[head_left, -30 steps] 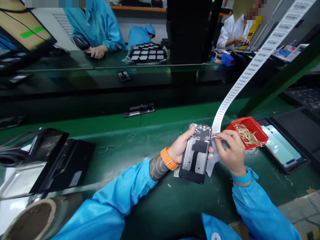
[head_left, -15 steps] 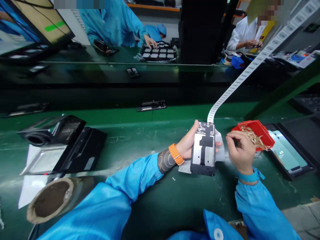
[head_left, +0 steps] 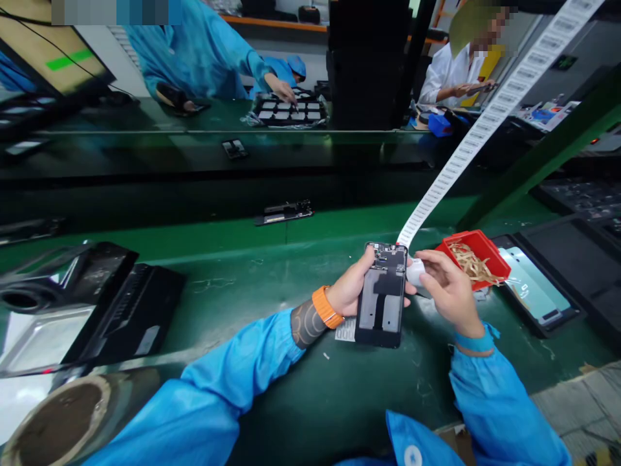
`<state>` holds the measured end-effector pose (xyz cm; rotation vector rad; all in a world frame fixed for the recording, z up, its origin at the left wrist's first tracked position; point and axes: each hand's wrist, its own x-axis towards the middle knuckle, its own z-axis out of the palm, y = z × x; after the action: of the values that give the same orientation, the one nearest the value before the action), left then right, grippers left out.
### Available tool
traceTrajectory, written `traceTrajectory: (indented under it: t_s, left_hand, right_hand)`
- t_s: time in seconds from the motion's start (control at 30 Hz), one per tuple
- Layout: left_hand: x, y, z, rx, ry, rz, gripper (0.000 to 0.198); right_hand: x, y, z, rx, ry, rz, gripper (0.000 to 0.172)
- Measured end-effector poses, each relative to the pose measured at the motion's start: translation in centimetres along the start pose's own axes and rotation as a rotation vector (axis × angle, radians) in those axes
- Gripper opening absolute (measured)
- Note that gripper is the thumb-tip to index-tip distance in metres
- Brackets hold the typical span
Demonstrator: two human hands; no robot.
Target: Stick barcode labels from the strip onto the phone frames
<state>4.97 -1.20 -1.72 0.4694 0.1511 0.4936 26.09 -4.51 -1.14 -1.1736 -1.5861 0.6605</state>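
Observation:
My left hand (head_left: 350,285) is wrapped around an opened phone (head_left: 381,301), thumb on its upper left edge and fingertips showing past its right side. The phone's back is off, so its circuit board and a dark strip down the pale inner plate show. A barcode label strip (head_left: 449,171) slopes down from the upper right to the phone's top edge. Beside the phone, my right hand (head_left: 451,288) is closed, thumb and fingers pinching curled white paper (head_left: 415,272). Whether that paper joins the label strip is hidden.
A red bin (head_left: 478,249) of tan strips stands right of my hands, beside a dark tray (head_left: 575,320) with a pale screen. Another phone part (head_left: 285,212) lies ahead. Black equipment (head_left: 123,323) and a thick-walled tube (head_left: 104,404) stand left. Co-workers sit across the bench.
My right hand has moved left from beside the red bin to the phone and closed on the white paper. My left hand keeps hold of the phone. The view has shifted slightly right.

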Motion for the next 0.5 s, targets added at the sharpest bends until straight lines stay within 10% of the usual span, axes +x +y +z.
traceTrajectory:
  t_s: [0.17,0.5]
  left_hand:
    - [-0.2,-0.3,-0.2,0.115,0.036,0.01,0.073]
    - [0.3,0.4,0.4,-0.142,0.032,-0.04,0.074]
  right_hand:
    - [-0.2,0.0,0.1,0.002,0.041,0.1,0.016]
    - [0.0,-1.4,0.8,-0.429,0.126,-0.322,0.016]
